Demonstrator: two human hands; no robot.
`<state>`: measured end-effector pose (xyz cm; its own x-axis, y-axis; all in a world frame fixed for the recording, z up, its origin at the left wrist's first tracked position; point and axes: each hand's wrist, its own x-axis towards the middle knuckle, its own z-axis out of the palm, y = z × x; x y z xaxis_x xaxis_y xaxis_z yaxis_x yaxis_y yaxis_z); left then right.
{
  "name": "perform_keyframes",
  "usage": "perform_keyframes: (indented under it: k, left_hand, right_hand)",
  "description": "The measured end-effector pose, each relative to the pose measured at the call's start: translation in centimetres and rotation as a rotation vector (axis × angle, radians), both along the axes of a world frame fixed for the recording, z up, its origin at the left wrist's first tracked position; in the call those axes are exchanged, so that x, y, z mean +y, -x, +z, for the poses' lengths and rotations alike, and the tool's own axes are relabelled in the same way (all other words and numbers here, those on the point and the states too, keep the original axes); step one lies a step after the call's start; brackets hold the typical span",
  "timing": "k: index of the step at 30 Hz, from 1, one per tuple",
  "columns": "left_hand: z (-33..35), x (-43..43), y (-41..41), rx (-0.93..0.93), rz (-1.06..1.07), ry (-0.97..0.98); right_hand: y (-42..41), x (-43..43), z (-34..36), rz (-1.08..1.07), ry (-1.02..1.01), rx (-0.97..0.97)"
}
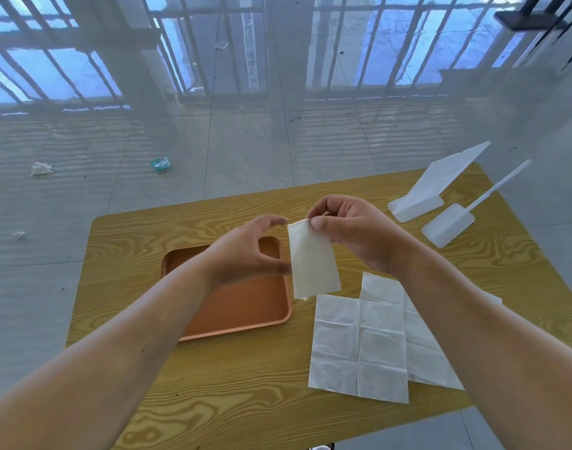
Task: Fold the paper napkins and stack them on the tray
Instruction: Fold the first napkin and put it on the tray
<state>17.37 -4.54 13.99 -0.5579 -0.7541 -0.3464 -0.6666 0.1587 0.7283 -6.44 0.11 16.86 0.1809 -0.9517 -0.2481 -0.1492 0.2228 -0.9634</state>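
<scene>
A wooden table [245, 384] with a pronounced yellow-brown grain stood on a glossy tiled floor [245, 141], which reflected window bars. At the table's far right corner stood two white plastic stands: a larger stand [440, 183] with a broad tilted panel, and, just to its right and nearer, a smaller stand [448, 224] bearing a thin tilted panel seen edge-on. On the floor far to the left lay a crumpled teal wrapper [160, 164], a crumpled white scrap [40, 168], and a smaller white scrap [19, 234].
</scene>
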Motion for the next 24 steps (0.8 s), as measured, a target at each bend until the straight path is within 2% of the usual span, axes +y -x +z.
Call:
perform_keyframes:
  k: [9,12,15,17,20,24]
  left_hand:
    - [0.0,-0.3,0.5,0.237,0.039,-0.384]
    - [0.0,-0.1,0.4,0.337,0.022,-0.528]
    - [-0.4,0.7,0.4,0.485,0.168,-0.619]
    - [-0.9,1.3,0.5,0.576,0.302,-0.667]
    - [-1.4,2.2,0.6,0.617,0.433,-0.682]
    - [-2.1,2.9,0.2,0.638,0.57,-0.708]
  right_hand:
    - [0.9,-0.4,-0.3,0.036,-0.211,-0.327]
    - [0.7,-0.1,-0.9,-0.153,-0.253,-0.406]
    - [0.2,0.7,-2.1,-0.316,-0.351,-0.527]
    - [-0.3,2.0,-3.1,-0.25,-0.423,-0.599]
    - [-1.9,4.1,-4.2,-0.137,-0.397,-0.566]
    - [-3.6,4.5,-5.2,-0.289,-0.365,-0.545]
